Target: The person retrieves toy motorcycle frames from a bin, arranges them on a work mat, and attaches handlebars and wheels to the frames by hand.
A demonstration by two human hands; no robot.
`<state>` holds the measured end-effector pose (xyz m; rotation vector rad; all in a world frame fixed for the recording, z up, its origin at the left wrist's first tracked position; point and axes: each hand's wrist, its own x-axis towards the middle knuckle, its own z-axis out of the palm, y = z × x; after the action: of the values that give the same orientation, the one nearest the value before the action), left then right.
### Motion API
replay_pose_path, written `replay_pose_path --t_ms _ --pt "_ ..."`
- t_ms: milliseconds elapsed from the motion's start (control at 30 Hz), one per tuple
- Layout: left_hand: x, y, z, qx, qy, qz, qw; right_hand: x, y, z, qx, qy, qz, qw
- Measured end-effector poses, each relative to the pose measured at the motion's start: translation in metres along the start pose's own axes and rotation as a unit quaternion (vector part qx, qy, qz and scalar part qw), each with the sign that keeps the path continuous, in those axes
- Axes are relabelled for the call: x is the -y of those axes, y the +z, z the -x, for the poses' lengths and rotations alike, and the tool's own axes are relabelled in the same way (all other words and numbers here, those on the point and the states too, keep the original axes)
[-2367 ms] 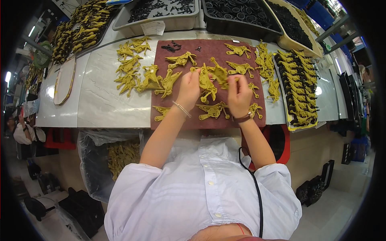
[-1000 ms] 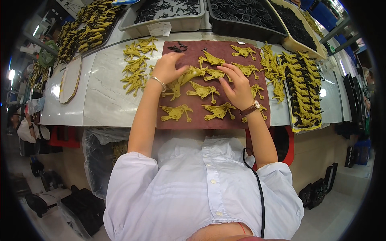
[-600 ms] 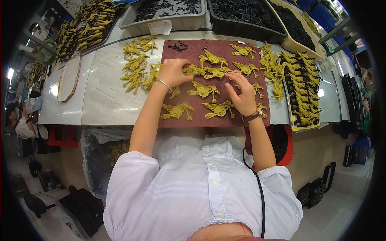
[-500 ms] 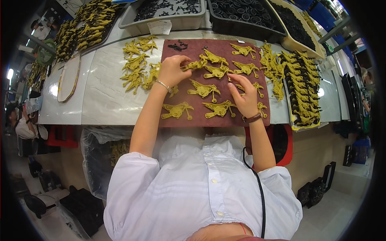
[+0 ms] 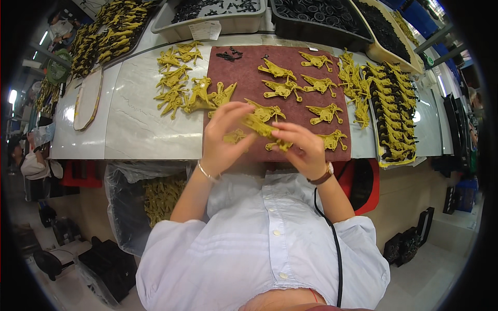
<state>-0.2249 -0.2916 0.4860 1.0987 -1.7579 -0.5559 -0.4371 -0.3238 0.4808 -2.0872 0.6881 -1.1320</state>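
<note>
Near the front of the dark red mat (image 5: 236, 65), I hold a yellow-green moulded part (image 5: 261, 126) tilted between my two hands. My left hand (image 5: 224, 136) grips its upper left end between thumb and fingers. At its lower right end, my right hand (image 5: 306, 149) has the fingers closed on it. Other yellow-green parts of the same pointed shape lie spaced out on the mat, such as one at the far side (image 5: 277, 69) and one on the right (image 5: 325, 113). My hands partly hide several parts beneath them.
Loose yellow-green parts (image 5: 174, 78) are heaped left of the mat, and more (image 5: 354, 85) on its right. Beside those, a tray (image 5: 384, 165) carries stacked yellow and black pieces. Bins of small black pieces, one grey (image 5: 236, 26), one black (image 5: 332, 35), line the back.
Both hands have drawn back toward me and come together. The part that was in my left hand over the mat's far left is now between both hands.
</note>
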Motion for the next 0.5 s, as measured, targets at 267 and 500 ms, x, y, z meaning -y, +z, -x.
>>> replay_pose_path --t_ms 267,500 --pt "-0.013 0.018 0.053 -0.117 -0.299 0.487 0.812 0.010 0.015 0.021 0.118 -0.090 0.048 0.988" --pt "-0.013 0.031 0.051 -0.110 -0.297 0.343 0.884 0.014 0.009 0.028 0.198 -0.031 0.079 0.977"
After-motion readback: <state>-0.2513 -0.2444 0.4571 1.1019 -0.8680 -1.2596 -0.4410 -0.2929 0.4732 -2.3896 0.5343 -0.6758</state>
